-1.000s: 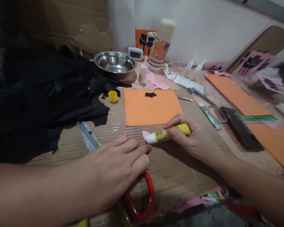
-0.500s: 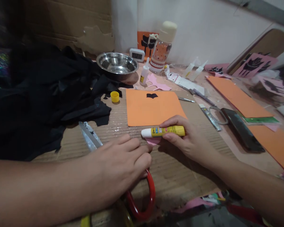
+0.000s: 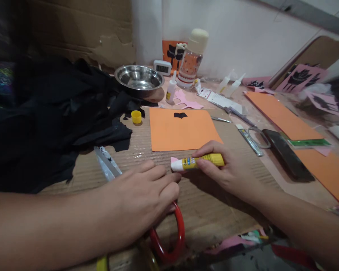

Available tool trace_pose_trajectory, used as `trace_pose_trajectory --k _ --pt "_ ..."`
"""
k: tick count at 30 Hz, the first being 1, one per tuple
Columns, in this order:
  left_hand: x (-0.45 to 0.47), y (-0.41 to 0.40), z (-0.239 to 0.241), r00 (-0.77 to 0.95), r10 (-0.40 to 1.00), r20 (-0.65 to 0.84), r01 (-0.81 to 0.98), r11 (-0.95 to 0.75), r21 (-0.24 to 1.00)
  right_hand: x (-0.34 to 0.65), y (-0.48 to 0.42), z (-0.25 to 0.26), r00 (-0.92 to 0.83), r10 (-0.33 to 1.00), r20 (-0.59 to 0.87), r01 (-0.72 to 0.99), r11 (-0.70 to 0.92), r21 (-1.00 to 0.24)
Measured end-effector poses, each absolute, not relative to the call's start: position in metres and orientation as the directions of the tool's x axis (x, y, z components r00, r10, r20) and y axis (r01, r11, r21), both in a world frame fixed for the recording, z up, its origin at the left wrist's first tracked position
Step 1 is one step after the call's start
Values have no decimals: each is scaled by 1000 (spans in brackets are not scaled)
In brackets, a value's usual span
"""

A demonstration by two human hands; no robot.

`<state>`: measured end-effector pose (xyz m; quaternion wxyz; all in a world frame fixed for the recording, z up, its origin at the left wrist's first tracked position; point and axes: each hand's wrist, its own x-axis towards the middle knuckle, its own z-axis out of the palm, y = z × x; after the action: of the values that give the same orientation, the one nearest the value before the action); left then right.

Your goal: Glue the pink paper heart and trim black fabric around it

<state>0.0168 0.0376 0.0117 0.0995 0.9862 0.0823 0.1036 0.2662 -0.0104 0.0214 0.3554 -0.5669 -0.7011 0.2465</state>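
Note:
My right hand (image 3: 219,162) is closed around a yellow glue stick (image 3: 205,160), its white end pointing left. That end touches a small pink paper piece (image 3: 174,159), which it partly covers. My left hand (image 3: 155,192) lies palm down with its fingers stretched out, a fingertip at the pink piece's near edge. Under this hand are scissors with red handles (image 3: 180,233); the blades (image 3: 109,162) stick out on its far left side. Beyond both hands lies an orange sheet (image 3: 183,131) bearing a small black cutout (image 3: 180,115). A yellow cap (image 3: 136,117) stands left of the sheet.
Black fabric (image 3: 59,128) covers the left. Behind are a steel bowl (image 3: 139,77), a small white glue bottle (image 3: 171,90), a digital timer (image 3: 162,67) and a water bottle (image 3: 192,60). A black phone (image 3: 288,154) and orange sheets (image 3: 282,116) lie on the right.
My right hand has shifted the glue stick slightly right and down, so more of the pink piece shows above its white end. My left hand stays in place over the scissors.

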Motion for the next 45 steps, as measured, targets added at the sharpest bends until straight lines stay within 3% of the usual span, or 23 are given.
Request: trace_pose_trajectory --k 7,14,25,29,33,40,45 --pt "17 37 15 962 175 209 135 -973 189 266 -5 15 -91 970 226 618 233 -751" --pt "16 38 18 965 181 189 137 -965 222 277 -12 24 101 866 490 762 249 -597" --pt "16 37 17 962 172 210 132 -972 192 279 -10 31 -19 953 303 795 198 -574" --pt "16 37 19 963 179 200 135 -967 216 286 -12 31 11 930 368 851 185 -492" --pt "17 38 21 968 176 178 134 -965 224 289 -13 34 91 859 504 841 205 -501" --pt "15 37 17 966 182 182 144 -969 203 273 -13 35 -109 950 292 755 270 -598" --pt "16 37 17 967 176 181 141 -971 193 268 -11 27 -169 957 236 702 285 -653"
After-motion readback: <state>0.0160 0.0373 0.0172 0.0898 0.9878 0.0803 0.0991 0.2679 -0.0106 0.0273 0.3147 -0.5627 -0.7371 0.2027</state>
